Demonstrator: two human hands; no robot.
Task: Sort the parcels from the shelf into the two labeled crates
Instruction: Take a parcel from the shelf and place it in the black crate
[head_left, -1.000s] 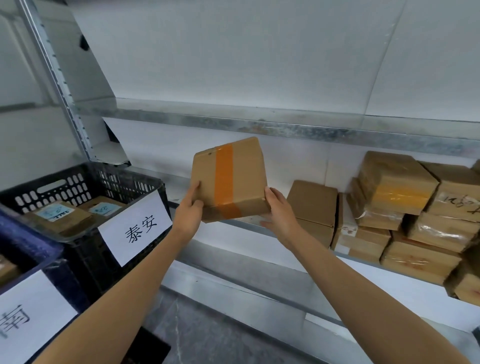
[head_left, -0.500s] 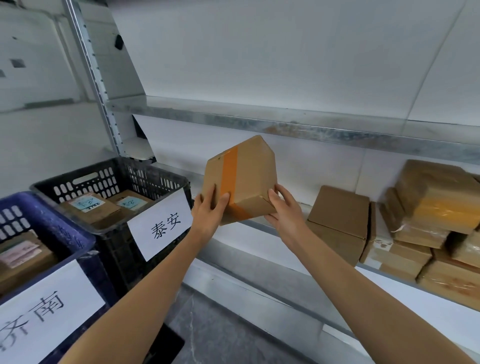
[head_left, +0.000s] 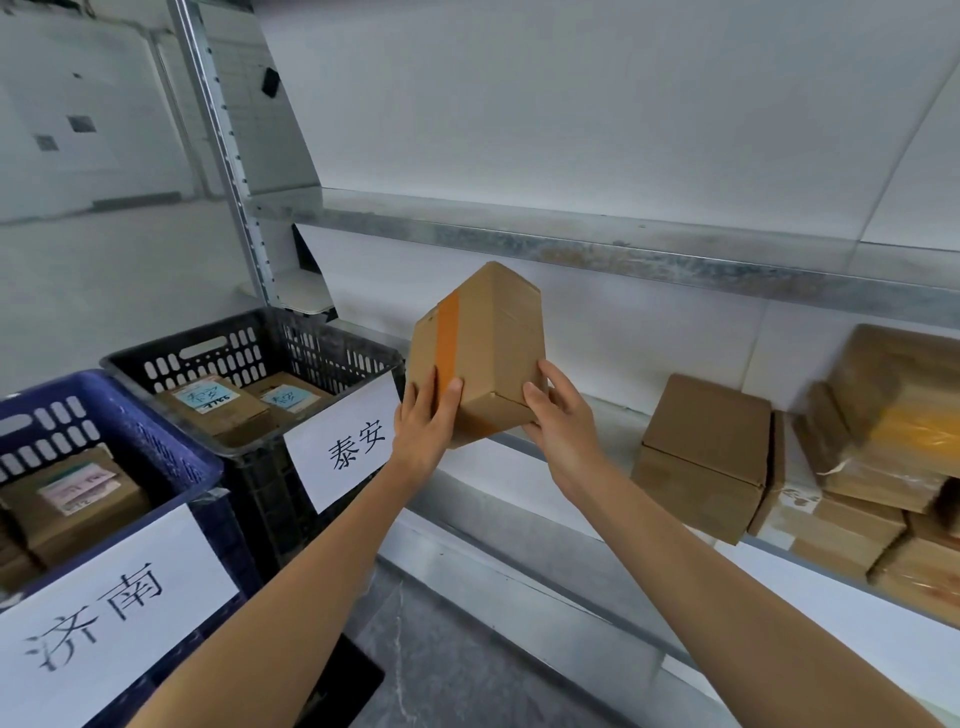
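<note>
Parcel (head_left: 488, 353), a cardboard box sealed with an orange tape strip, is held tilted in the air in front of the shelf (head_left: 621, 431), just right of the black crate (head_left: 249, 338) marked 泰安. It is grasped at opposite sides: the left hand (head_left: 423, 426) is wrapped over the taped face, the right hand (head_left: 558, 421) around the lower right corner. It is judged light and stiff, with smooth faces that could slip, so edges and corners are best gripped. No address label is shown. Open room is left toward the black crate and the blue crate (head_left: 130, 415) at near left; the upper shelf beam (head_left: 571, 249) lies above.
</note>
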